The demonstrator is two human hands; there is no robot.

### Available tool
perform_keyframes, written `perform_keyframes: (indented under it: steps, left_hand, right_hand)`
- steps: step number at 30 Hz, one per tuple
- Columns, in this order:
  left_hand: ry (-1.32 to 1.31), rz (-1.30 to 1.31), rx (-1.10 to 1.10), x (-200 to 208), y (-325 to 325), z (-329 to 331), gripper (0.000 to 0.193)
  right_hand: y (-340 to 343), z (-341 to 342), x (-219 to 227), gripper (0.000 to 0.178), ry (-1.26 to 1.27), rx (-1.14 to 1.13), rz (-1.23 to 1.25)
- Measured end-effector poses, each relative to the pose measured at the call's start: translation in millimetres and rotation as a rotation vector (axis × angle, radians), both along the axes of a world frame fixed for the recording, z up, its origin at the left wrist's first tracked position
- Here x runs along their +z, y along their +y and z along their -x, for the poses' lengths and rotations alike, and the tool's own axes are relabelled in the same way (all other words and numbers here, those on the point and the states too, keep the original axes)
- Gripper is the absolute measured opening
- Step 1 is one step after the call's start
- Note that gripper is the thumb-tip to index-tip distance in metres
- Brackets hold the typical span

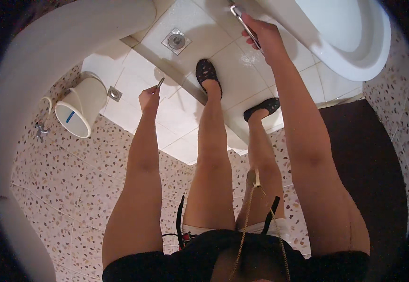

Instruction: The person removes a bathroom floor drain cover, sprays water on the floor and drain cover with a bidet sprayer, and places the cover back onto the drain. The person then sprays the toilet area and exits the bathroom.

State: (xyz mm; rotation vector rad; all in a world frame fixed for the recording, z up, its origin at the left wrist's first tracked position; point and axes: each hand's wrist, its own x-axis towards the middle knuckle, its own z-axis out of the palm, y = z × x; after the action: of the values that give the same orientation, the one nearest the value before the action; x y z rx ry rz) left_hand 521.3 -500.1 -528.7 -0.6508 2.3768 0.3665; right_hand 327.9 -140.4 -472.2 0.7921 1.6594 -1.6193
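Note:
My left hand (pixel 149 99) reaches out over the white tiles, its fingers closed on a small, thin metallic object (pixel 160 83) that points up and away. Its exact kind is too small to make out. Farther off at the upper right, my right hand (pixel 265 40) is wrapped round a long, slim object with a shiny chrome edge (pixel 244 26). The far end of that object runs into shadow at the picture's top, so its kind is unclear. The two hands are well apart, and neither touches the floor or a wall.
A white bucket (pixel 84 104) lies in view at the left, near a wall tap (pixel 41 132). Two floor drains, one round-topped (pixel 176 41) and one small (pixel 114 93), sit beside a raised tile ledge (pixel 171 70). A white basin (pixel 364 61) curves in at the upper right.

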Motion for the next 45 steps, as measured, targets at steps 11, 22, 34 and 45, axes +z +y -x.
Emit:
perform_keyframes:
  steps: [11, 22, 34, 45]
  left_hand:
    - [-0.02, -0.032, 0.034, 3.7, 17.5, -17.4, 0.027]
    - [-0.04, -0.021, 0.031, 4.7, 1.9, -45.7, 0.024]
    - [-0.072, 0.048, 0.08, 7.7, -10.8, -13.9, 0.025]
    - [0.228, 0.245, -0.155, -99.9, 36.9, 94.1, 0.029]
  right_hand:
    - [24.4, -84.4, -6.0, 0.066, 0.114, 1.126, -0.293]
    - [-69.8, -78.0, 38.7, 0.059, 0.217, 1.075, 0.142]
    - [-37.8, -100.8, 49.0, 0.062, 0.151, 0.982, -0.069]
    - [42.2, -144.9, -23.7, 0.058, 0.163, 1.475, -0.4]
